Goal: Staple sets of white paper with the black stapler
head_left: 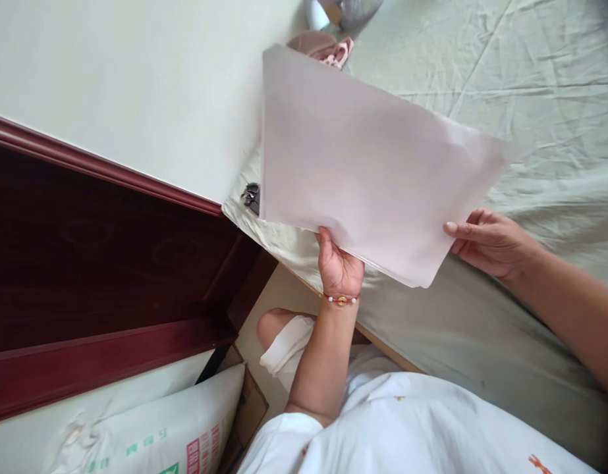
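A stack of large, pale, blank paper sheets (373, 158) is held up above a bed covered with a light green sheet. My left hand (340, 266), with a red beaded bracelet at the wrist, grips the near long edge from below; its thumb shows at the edge and its other fingers are hidden under the paper. My right hand (494, 243) pinches the right short edge, thumb on top and fingers beneath.
A dark red wooden panel (106, 243) stands at the left. Beyond the paper are a pink cloth item (316, 45) and a shiny metallic object (343, 13). A small black object (252, 197) lies by the paper's left edge. A printed white sack (170, 421) is at lower left.
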{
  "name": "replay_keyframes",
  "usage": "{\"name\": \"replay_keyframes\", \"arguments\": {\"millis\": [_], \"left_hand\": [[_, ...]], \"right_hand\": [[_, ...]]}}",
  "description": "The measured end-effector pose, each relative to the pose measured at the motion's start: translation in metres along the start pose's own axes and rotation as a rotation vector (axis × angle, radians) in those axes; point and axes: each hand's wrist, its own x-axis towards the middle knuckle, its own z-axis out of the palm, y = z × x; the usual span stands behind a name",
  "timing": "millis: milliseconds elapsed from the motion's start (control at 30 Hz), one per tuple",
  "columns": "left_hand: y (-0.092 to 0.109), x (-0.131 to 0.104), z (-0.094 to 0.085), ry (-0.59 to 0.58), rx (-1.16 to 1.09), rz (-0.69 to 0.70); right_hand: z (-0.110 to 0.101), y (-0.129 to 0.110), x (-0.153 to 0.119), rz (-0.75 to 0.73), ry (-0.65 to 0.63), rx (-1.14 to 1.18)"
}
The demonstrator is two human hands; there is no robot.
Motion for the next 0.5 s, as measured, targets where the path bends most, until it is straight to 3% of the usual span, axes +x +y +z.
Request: {"name": "replay_keyframes", "arguments": {"millis": [100, 200, 367, 500], "left_hand": [[-0.007, 0.000, -0.012, -0.031, 0.068, 0.005], [0.001, 0.005, -0.032, -0.069, 0.231, 0.027], [0.056, 0.026, -0.074, -0.227, 0.455, 0.230], [0.083, 0.033, -0.102, -0.232, 0.632, 0.303]], "right_hand": [[0.002, 0.001, -0.001, -0.011, 0.116, 0.007], [0.000, -0.004, -0.002, -0.108, 0.229, -0.042], [-0.010, -0.027, -0.011, -0.367, 0.180, -0.367], [-0.011, -0.034, -0.014, -0.355, 0.090, -0.636]]}}
